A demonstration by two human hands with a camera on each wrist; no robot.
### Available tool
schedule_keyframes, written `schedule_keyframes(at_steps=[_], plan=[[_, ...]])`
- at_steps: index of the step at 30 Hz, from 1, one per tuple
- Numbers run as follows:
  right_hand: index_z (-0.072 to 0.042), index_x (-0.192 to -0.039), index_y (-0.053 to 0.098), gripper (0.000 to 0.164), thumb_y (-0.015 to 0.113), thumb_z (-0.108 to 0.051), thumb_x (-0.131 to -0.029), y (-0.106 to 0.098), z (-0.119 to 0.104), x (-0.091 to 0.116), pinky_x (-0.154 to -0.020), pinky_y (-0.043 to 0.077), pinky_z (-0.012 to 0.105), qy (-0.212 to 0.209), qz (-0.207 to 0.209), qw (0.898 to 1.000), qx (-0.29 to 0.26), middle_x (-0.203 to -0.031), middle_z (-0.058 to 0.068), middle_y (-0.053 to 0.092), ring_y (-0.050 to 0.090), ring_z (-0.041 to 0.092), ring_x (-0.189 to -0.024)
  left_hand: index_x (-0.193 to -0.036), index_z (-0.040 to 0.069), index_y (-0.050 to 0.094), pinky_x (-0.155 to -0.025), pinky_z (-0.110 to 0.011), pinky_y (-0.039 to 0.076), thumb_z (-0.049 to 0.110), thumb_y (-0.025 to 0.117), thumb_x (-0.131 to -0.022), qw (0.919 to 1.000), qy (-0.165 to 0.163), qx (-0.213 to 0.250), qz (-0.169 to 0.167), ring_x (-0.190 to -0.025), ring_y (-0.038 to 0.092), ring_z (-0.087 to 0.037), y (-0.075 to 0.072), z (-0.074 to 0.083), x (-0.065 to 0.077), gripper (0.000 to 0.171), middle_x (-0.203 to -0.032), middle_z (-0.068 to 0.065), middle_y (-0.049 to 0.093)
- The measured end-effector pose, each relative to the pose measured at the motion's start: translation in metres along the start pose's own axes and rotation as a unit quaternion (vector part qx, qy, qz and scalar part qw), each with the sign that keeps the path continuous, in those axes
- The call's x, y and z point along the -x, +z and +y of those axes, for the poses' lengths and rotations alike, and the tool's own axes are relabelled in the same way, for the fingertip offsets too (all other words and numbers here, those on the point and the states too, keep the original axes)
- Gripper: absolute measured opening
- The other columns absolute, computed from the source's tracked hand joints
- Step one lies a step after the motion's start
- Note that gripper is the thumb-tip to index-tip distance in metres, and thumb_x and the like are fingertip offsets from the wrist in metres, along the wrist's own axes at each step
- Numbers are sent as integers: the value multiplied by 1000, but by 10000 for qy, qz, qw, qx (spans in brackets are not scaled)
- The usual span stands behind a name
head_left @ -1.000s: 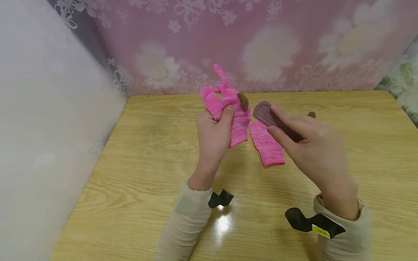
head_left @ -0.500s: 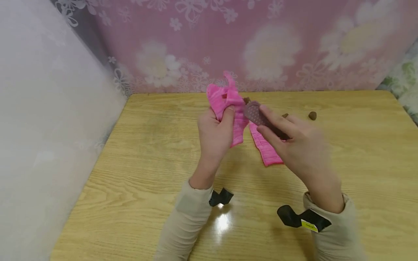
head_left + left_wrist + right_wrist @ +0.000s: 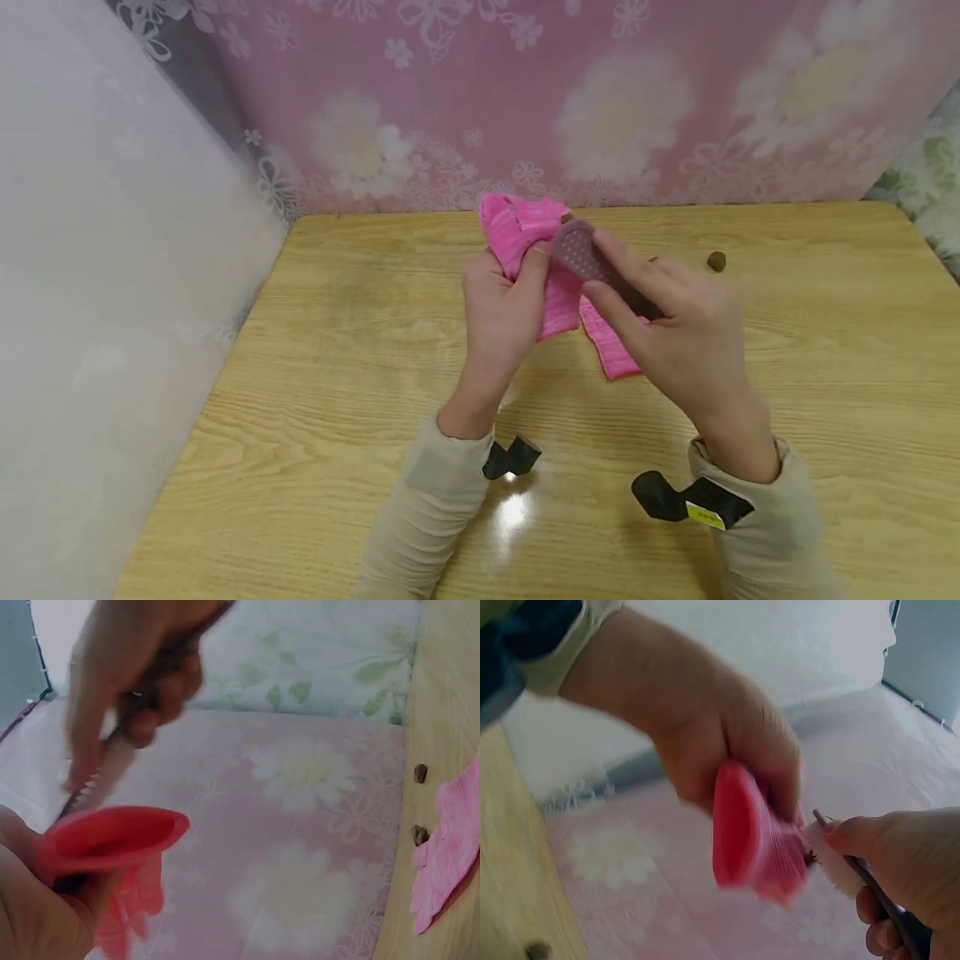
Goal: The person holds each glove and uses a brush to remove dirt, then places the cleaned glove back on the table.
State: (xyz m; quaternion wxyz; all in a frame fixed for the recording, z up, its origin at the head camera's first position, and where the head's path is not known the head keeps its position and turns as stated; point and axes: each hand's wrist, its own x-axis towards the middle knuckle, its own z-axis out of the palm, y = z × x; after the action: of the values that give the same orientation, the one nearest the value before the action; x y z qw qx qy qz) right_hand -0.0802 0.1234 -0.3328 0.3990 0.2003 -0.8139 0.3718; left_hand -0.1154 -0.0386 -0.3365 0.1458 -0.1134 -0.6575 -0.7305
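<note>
My left hand (image 3: 498, 312) grips a bright pink knitted glove (image 3: 506, 229) above the table, thumb across its palm side. Its open cuff (image 3: 112, 836) shows in the left wrist view. My right hand (image 3: 686, 342) holds a purple-brown brush (image 3: 588, 258) with a dotted back, its head overlapping the glove in the head view. Pale bristles (image 3: 831, 862) face the glove in the right wrist view. A small brown lump (image 3: 566, 218) shows beside the brush head at the glove. Behind the right hand, a second pink glove (image 3: 609, 342) lies on the table, partly hidden.
On the wooden table (image 3: 322, 375), a brown lump (image 3: 717, 262) lies right of the gloves. Another brown lump (image 3: 420, 835) lies close to the lying glove in the left wrist view. A pink flowered backdrop (image 3: 480, 100) stands behind, and a white panel (image 3: 112, 292) at left.
My right hand has moved left, bringing the brush from beside the held glove to against it. The glove's upright finger has folded down, and the brush now mostly covers the brown lump there.
</note>
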Motion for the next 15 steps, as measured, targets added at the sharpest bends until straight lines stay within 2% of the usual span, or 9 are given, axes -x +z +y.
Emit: schedule_keyframes(at_steps=[2,3,5,8,9,11,13,15], plan=[[-11,-121,72,34,76,-22,-89,-5,4,0,-61,35,15,244,50,9995,187,-83,18,72,54,11,-65,-93,-10,68,-53,-27,54,3,57,-96,9997,-39,203,94,-58,63,-9,-2,1,0,17,-74,-19,67],[-11,-122,71,36,77,-15,-87,-9,5,0,-63,36,13,449,149,9987,169,-89,19,73,56,8,-68,-91,-9,67,-51,-27,53,3,57,-96,9995,-64,285,142,-56,62,-9,-3,2,0,16,-72,-18,66],[-11,-123,70,42,78,-3,-83,-16,6,-2,-66,41,10,860,403,9954,-84,-99,18,74,59,2,-73,-88,-7,65,-49,-26,51,3,57,-96,9990,-119,382,220,-53,59,-9,-5,4,-1,15,-67,-12,63],[-7,-122,70,40,78,-4,-83,-19,1,-2,-70,48,10,1044,703,9891,-765,-110,16,72,65,-1,-81,-88,-7,64,-50,-25,50,3,56,-95,9982,-252,523,177,-54,59,-9,-5,6,-1,14,-67,-6,62],[-4,-120,71,37,78,-7,-84,-17,-2,-2,-72,50,11,961,723,9876,-1014,-112,17,71,67,1,-84,-90,-7,64,-51,-25,51,3,56,-95,9978,-316,561,128,-56,60,-8,-5,6,-1,14,-69,-5,62],[-2,-118,72,37,78,-20,-87,-8,-7,-1,-69,48,12,596,635,9889,-1208,-101,16,74,65,6,-76,-94,-7,65,-54,-25,53,3,55,-96,9967,-438,679,-16,-59,62,-8,-4,7,-1,15,-72,-6,64],[-3,-117,73,41,75,-32,-89,1,-9,1,-63,43,13,188,423,9933,-1057,-85,15,73,57,7,-67,-96,-8,65,-56,-26,53,3,53,-97,9956,-496,766,-194,-61,63,-9,-3,8,0,16,-75,-10,65],[-5,-117,73,46,70,-43,-91,8,-7,1,-63,40,14,-8,365,9957,-850,-79,17,70,52,7,-66,-96,-8,64,-55,-26,53,3,52,-97,9953,-510,739,-352,-59,62,-9,-3,9,1,17,-74,-10,65]])
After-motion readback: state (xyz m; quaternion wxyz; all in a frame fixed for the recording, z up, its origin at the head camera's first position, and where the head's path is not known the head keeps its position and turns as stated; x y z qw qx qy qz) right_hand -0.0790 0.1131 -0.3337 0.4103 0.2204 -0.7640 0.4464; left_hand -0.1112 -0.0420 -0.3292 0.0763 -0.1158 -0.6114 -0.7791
